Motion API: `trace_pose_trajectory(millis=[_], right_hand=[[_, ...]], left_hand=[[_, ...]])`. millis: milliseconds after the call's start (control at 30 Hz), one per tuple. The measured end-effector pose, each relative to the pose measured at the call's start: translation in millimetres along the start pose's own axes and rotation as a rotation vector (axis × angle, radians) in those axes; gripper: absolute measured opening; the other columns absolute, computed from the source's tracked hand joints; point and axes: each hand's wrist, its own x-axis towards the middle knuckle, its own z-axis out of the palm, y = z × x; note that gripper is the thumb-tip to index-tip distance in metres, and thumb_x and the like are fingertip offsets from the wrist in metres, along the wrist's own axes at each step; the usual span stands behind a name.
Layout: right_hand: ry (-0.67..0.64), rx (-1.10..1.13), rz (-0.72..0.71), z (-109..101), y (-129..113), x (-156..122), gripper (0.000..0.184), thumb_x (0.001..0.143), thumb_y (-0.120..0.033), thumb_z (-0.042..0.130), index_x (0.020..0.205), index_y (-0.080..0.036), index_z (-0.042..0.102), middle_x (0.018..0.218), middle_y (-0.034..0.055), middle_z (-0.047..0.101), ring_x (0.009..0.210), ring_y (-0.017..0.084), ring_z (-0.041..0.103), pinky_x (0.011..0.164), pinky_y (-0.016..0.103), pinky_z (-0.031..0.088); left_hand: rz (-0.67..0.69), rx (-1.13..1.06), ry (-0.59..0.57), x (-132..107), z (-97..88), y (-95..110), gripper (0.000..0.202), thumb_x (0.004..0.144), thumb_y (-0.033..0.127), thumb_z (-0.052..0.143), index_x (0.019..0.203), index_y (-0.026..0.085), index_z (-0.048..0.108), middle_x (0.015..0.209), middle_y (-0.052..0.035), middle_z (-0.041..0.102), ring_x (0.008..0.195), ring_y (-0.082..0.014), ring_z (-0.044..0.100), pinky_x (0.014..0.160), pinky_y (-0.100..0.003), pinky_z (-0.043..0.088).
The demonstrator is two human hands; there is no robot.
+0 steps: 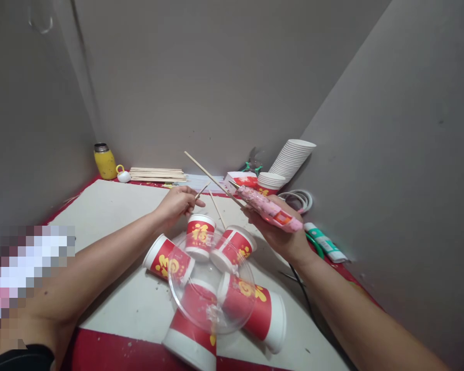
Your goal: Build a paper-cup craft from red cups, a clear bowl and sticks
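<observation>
My right hand [280, 232] is closed round a pink glue gun [268, 207], and a long wooden stick [212, 178] runs along its nozzle, rising to the upper left. My left hand [178, 203] is closed in a pinch on a short thin stick [203, 190] just above the cups. Below both hands lie several red-and-white paper cups [199, 237] on their sides, arranged like a star, with a clear plastic plate [211, 281] resting on top of them. The cups sit on a white board [112, 226].
A yellow bottle [105, 161] and a bundle of wooden sticks [156, 174] stand at the back. A leaning stack of white cups [292, 159], a tape roll [298, 199], scissors [252, 164] and a green-white tube [327, 243] lie at the right, by grey walls.
</observation>
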Motion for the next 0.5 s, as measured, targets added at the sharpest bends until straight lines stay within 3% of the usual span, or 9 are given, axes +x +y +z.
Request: trace_pose_trajectory(millis=[267,400,500], right_hand=[[-0.02,-0.046,0.019,1,2,0,0.016,0.086,-0.035,0.069,0.083,-0.022,0.062,0.075,0.0009,0.067,0.065,0.017,0.061,0.059,0.029,0.048],[-0.024,-0.073,0.033,3,2,1,0.018,0.084,-0.037,0.07,0.08,-0.022,0.061,0.073,0.0007,0.067,0.062,0.017,0.06,0.056,0.028,0.049],[-0.05,-0.064,0.028,4,2,0,0.014,0.085,-0.035,0.069,0.087,-0.022,0.065,0.08,0.0022,0.072,0.069,0.019,0.065,0.064,0.03,0.053]], left_hand=[[-0.003,-0.074,-0.035,-2,-6.8,18,0.027,0.068,0.0,0.063,0.09,0.016,0.06,0.078,-0.0087,0.075,0.042,-0.0047,0.046,0.044,-0.018,0.041],[0.019,-0.043,-0.047,-2,-8.7,20,0.027,0.072,0.006,0.068,0.096,0.017,0.063,0.076,-0.01,0.075,0.041,-0.0052,0.045,0.04,-0.017,0.033],[0.039,-0.053,-0.037,-1,-8.1,19,0.026,0.071,0.005,0.067,0.094,0.016,0.062,0.072,-0.0097,0.074,0.04,-0.0044,0.042,0.039,-0.016,0.026]])
